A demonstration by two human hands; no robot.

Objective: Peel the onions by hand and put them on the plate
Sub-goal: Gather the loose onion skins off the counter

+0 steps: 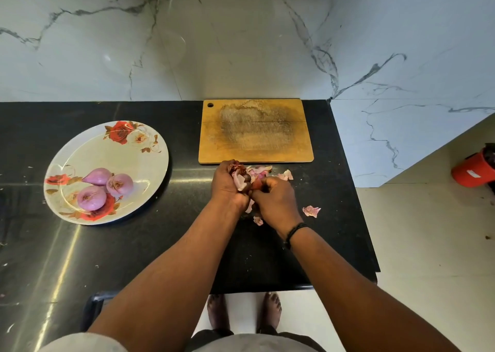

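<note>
Currently an onion (pixel 245 181) is held in front of the near edge of the cutting board (pixel 255 132), above the black counter (pixel 134 244). It is gripped by the left hand (pixel 227 185), whose fingers are curled around it, and most of it is hidden by the two hands. A piece of skin on it is pinched by the right hand (pixel 274 199), as far as it can be seen. Three peeled onions (pixel 103 188) are already lying on the flowered plate (pixel 150 161), which is well apart, to the left.

Several things could probably go wrong. If the skin is pulled too hard, it may be torn into small pieces, and dry bits may be left stuck on the onion. A good layer could also be removed together with the skin. The onion may slip from the fingers when it becomes smooth, and it could roll off the counter edge to the floor. Loose peels (pixel 311 211) are scattered near the hands; some could be carried to the plate with the onion.
</note>
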